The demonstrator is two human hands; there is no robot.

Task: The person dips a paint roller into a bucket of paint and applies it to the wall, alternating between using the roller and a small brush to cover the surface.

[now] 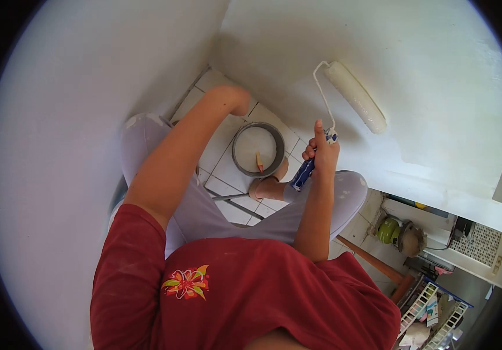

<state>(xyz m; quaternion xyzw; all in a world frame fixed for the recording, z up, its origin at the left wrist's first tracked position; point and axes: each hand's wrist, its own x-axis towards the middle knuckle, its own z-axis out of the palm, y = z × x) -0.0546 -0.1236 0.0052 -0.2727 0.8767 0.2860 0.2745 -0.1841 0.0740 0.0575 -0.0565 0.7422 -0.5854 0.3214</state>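
Observation:
My right hand (324,154) is wrapped round the blue handle of a paint roller (356,98), its thumb pointing up along the grip. The roller's pale, wet-looking sleeve lies against or very close to the wall on the right. My left hand (238,100) is bent down at the wrist above the floor, near the far side of a grey bucket; its fingers are hidden. White paint fills part of this bucket (236,157), and a small paintbrush (259,162) rests inside it.
White walls meet in a corner (209,63) ahead, above a white tiled floor (219,169). Crossed metal bars (236,201) lie below my knees. To the right are a green gas cylinder (387,231), a wooden leg (373,262) and a rack (420,306) with assorted items.

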